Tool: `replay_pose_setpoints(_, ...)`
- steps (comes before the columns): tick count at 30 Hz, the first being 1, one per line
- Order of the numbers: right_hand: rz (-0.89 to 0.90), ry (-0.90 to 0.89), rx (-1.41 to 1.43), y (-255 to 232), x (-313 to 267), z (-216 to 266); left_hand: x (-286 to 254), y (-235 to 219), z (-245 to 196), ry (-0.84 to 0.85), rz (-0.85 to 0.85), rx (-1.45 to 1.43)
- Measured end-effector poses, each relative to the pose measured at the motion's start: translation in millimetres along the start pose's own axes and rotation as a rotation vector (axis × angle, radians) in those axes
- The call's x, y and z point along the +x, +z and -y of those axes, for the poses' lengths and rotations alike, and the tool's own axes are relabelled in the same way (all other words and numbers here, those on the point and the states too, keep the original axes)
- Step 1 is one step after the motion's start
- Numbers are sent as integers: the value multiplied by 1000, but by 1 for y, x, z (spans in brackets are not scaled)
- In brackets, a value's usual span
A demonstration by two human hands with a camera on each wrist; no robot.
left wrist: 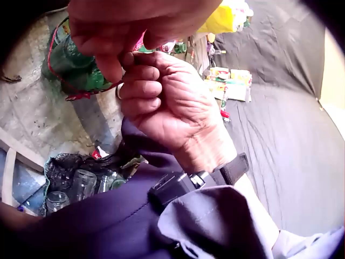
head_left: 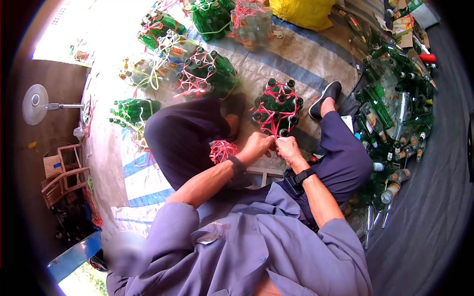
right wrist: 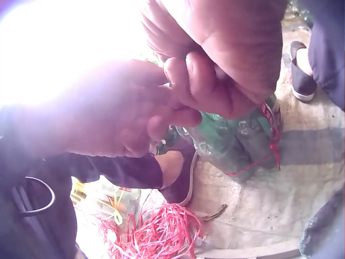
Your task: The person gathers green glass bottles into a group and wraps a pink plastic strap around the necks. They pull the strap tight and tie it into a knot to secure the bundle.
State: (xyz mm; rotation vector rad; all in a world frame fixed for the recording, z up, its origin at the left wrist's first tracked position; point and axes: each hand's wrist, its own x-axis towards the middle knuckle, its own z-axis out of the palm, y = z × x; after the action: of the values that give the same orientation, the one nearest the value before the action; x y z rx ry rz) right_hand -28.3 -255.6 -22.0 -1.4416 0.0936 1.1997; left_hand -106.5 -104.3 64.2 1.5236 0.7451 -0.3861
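Grip: left hand [head_left: 257, 147], right hand [head_left: 290, 149] pinching pink plastic twine [head_left: 274, 130] | fingers [left wrist: 141, 89] hiding pinched stretch | both forearms [head_left: 205, 185] converging

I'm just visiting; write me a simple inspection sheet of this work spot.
Surface: blue-striped tarpaulin, wrinkled.
Job's things: green bottle bundle, laced with pink string; pink string heap nearby.
Clutter: loose bottle pile along the right.
Hands: left hand and right hand meet at the bundle's near edge, apparently pinching pink string.
Cables: thin pale loop in the right-wrist view; possibly a cable, cannot tell.
Surroundings: fan at far left, yellow sack ahead.
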Motion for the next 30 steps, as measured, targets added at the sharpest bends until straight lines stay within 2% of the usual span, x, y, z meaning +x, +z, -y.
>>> replay_pose_setpoints(2, 170, -499, -291, -23, 38, -46, 1, 5, 7, -5, -1, -22)
replay_pose_setpoints(4, 104, -539, -386, -20, 38, -48, -3, 14, 13, 168, -54, -164)
replay_pose_setpoints(6, 37, -579, -482, -16, 34, -44, -8, 17, 17, 149, -59, -243)
replay_pose_setpoints(8, -69, -557, -777, -9, 17, -25, -4, 18, 25, 130, -62, -321)
replay_pose_setpoints(10, -90, -559, -792, -1, 5, -11, 6, 14, 39, 340, -30, 27)
replay_pose_setpoints(11, -110, -561, -801, 3, -1, -2, 8, 14, 41, 344, -33, 25)
replay_pose_setpoints(13, -119, -527, -905, 12, -15, 17, 5, 13, 38, 603, -113, 246)
replay_pose_setpoints(16, -145, -457, -762, 10, -14, 17, 10, 17, 45, 545, -153, 205)
replay_pose_setpoints(17, -98, -380, -727, 5, -11, 13, 14, 19, 48, 546, -154, 206)
replay_pose_setpoints(18, -52, -303, -692, 3, -11, 14, 18, 20, 51, 534, -146, 104)
replay_pose_setpoints(19, -52, -304, -692, 1, -11, 15, 21, 22, 54, 521, -137, 2)
replay_pose_setpoints(20, -52, -253, -659, -2, -12, 15, 22, 22, 58, 522, -138, 3)
replay_pose_setpoints(22, -52, -205, -625, -1, -17, 22, 19, 21, 53, 354, -74, -36)
replay_pose_setpoints(23, -80, -129, -532, -1, -19, 26, 17, 22, 50, 355, -74, -34)
replay_pose_setpoints(24, -109, -53, -439, -2, -20, 28, 9, 23, 35, 215, -88, -221)
replay_pose_setpoints(25, -110, -53, -437, -4, -16, 25, 5, 25, 27, 72, -101, -408)
replay_pose_setpoints(27, -194, -83, -475, -4, -12, 22, 4, 26, 26, 71, -104, -417)
replay_pose_setpoints(30, -175, -57, -498, -5, -14, 27, 9, 26, 33, 69, -105, -409)
